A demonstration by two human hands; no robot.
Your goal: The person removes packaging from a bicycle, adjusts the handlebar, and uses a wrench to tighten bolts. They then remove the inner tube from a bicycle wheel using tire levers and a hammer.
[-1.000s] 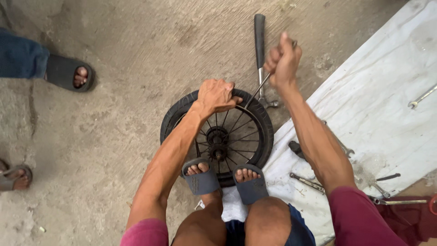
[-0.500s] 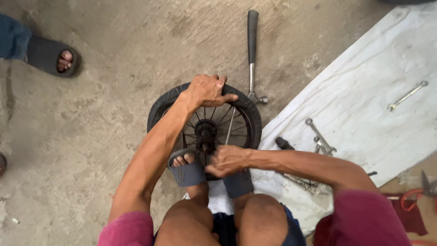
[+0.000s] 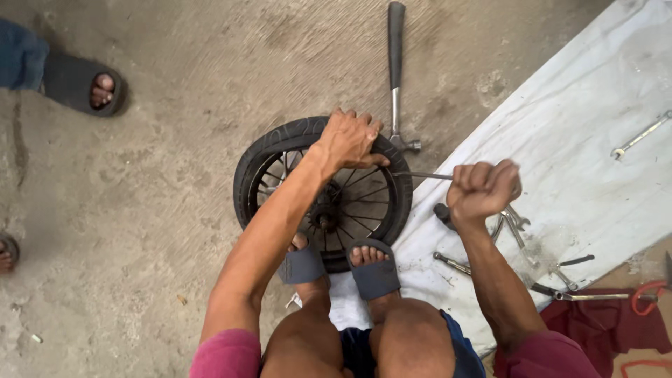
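Note:
A small black spoked wheel point(image 3: 276, 150) with its tyre lies flat on the concrete, pinned under my two sandalled feet. My left hand point(image 3: 348, 140) presses down on the tyre's far right rim. My right hand point(image 3: 483, 189) is a fist around the end of a thin metal lever point(image 3: 420, 175) whose tip reaches in under the tyre edge by my left hand. A hammer point(image 3: 395, 77) with a black grip lies just beyond the wheel.
A white sheet point(image 3: 595, 140) at the right carries wrenches point(image 3: 640, 134) and other metal tools point(image 3: 514, 224). A dark red cloth point(image 3: 595, 325) lies at the lower right. Another person's sandalled foot point(image 3: 84, 84) stands at the upper left, a second foot at the left edge.
My right hand has left the hub area and moved out to the right, now gripping the thin lever at the tyre's edge. My left hand stays on the rim.

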